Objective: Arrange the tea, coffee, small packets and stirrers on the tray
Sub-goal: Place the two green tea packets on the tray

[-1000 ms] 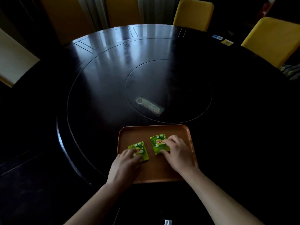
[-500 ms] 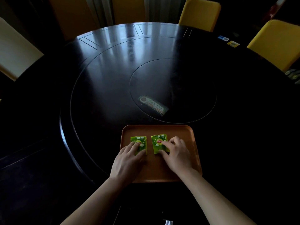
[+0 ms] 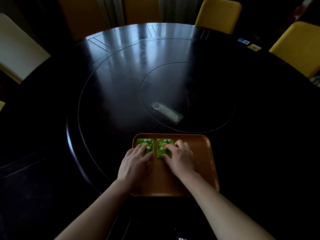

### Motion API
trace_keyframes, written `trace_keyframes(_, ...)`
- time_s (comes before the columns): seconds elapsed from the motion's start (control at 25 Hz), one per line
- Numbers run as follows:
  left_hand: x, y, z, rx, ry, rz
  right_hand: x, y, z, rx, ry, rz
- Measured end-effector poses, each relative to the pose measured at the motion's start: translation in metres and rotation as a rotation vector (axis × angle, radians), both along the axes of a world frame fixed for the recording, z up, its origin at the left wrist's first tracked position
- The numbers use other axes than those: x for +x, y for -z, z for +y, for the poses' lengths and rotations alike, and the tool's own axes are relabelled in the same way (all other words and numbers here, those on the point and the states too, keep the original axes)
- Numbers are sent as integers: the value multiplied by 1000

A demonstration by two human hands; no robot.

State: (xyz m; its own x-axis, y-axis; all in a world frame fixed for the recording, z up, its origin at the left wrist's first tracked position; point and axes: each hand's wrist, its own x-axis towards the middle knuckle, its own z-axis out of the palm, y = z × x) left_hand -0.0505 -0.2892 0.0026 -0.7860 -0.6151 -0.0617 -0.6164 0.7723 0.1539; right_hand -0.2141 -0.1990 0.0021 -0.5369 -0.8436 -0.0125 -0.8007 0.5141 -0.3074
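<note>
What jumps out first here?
The orange tray at the near edge, with two bright green tea packets side by side along its far rim: left tea packet under the left hand, right tea packet under the right hand. Beyond, a long pale packet lies on the glossy dark table, yellow chairs behind.

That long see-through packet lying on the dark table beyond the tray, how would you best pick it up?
Take the long packet at its middle, from straight above, fingers on its two long edges. It lies flat and slanted on the table, so a side approach finds nothing to hold; its narrow width probably suits a pinch, turned to match the slant.
</note>
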Motion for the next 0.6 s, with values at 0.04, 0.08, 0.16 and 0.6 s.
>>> trace_keyframes(0.04, 0, -1, -1, -3, -1, -3, 1, 1, -3, -5, -2, -4)
trace_keyframes(0.08, -1, -2, -2, -6, -3, -5, 1, 1, -5, -11, -2, -5)
trace_keyframes(0.16, -1, -4, -5, -6, -5, -3, 1, 1, -8, -16, -3, 4)
trace_keyframes(0.6, 1, 0, -8, 69, -20, 19, 5, 0, -17, -9, -45, 33)
